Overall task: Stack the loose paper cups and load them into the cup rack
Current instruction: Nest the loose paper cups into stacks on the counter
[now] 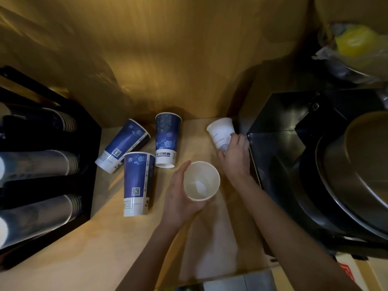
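My left hand (178,198) holds a white paper cup (201,181) upright, its open mouth facing me. My right hand (235,156) grips a second white cup (220,131) that lies tilted near the back right of the wooden counter (88,253). Three tall blue cups lie on the counter: one slanted at the left (122,145), one in front (138,183), one behind (167,139). The black cup rack (92,164) stands at the left with stacks of cups lying in its rows.
A black machine (279,143) with a metal tray stands right of the counter, close to my right hand. Round metal pans (346,181) sit further right. A plastic bag with something yellow (352,40) rests at the top right. A wooden wall closes the back.
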